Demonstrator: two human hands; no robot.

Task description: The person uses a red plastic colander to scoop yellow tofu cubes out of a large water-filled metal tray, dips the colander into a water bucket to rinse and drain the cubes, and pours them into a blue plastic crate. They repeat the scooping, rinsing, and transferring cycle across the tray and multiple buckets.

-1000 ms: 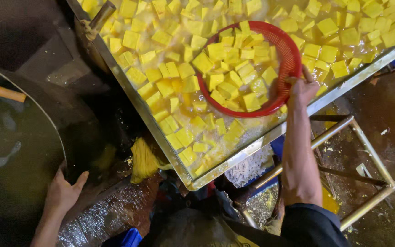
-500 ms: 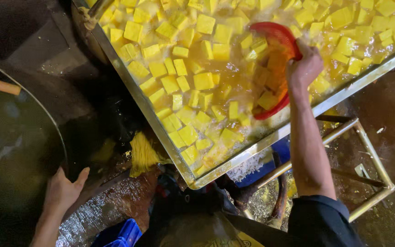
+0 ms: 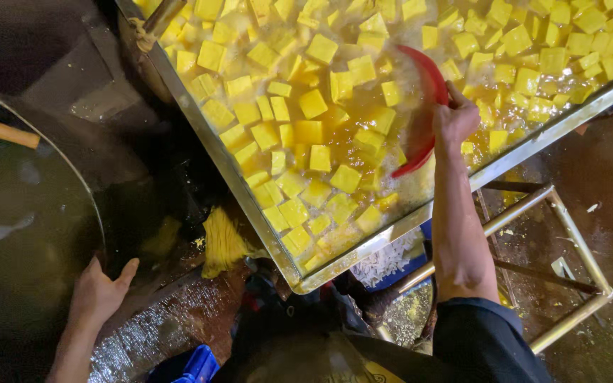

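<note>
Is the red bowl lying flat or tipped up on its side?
Tipped on its side. The red bowl stands on edge in the yellow liquid of the metal tray, gripped at its rim by the right hand.

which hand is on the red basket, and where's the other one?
The right hand grips the red basket, tilted on edge in the tray of yellow cubes. The left hand rests on the big pot's rim, holding nothing.

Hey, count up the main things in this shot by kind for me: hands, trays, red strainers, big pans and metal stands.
Hands: 2, left hand and right hand
Metal tray of yellow cubes: 1
Red strainer: 1
Big round pan: 1
Metal stand: 1
Total: 6
</note>
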